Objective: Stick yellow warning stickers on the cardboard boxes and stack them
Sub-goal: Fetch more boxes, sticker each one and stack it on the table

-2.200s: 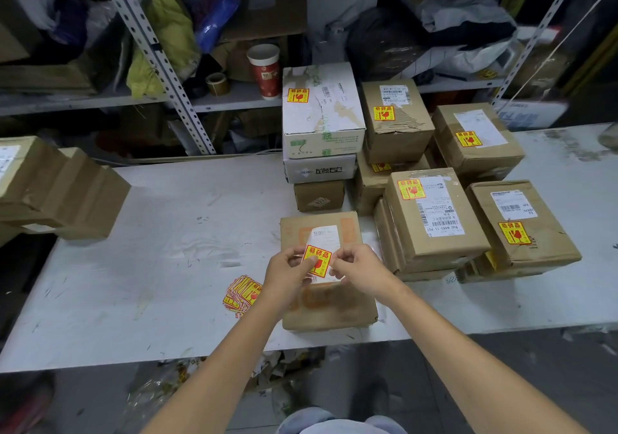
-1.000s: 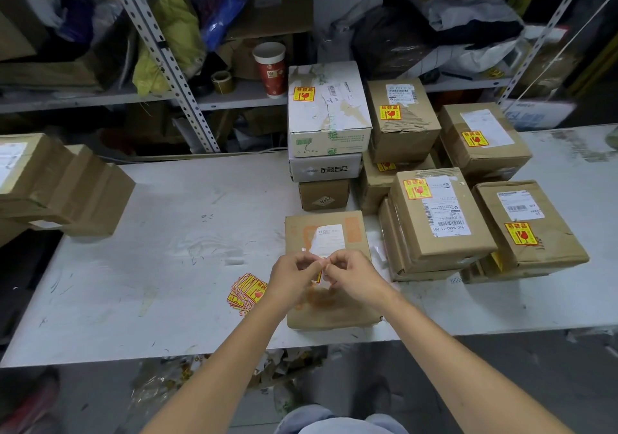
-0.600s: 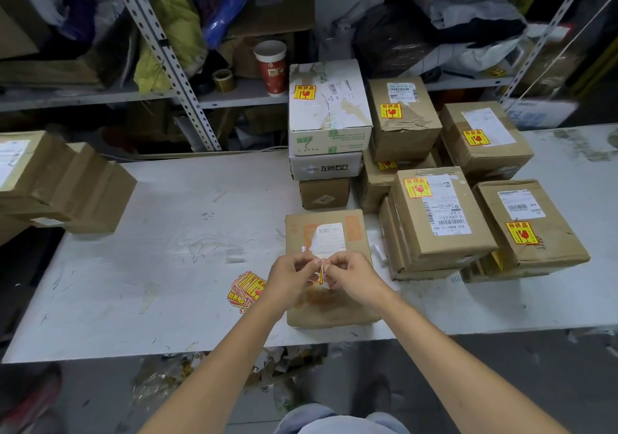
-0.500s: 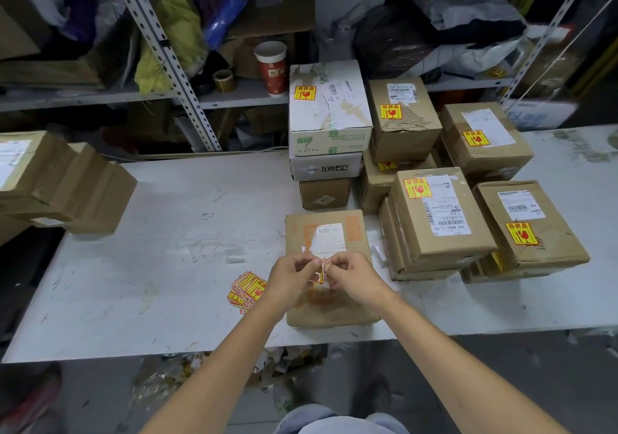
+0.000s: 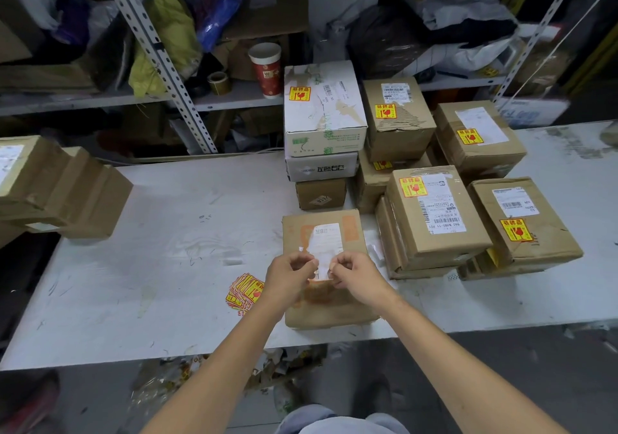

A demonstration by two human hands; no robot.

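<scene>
Lower centre: my left hand (image 5: 289,274) and right hand (image 5: 354,274), fingers curled and tips almost meeting, hung over the cardboard box (image 5: 329,313), what they pinched too small to tell, with loose yellow stickers (image 5: 245,291) just left of it on the table (image 5: 167,266).

Left hand (image 5: 290,276) and right hand (image 5: 353,274) close together, both pinching, forearms outstretched

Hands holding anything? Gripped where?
Left hand and right hand each pinch something small, likely a sticker, at the fingertips over the near box. Fingers hide it; hold point cannot be told.
</scene>
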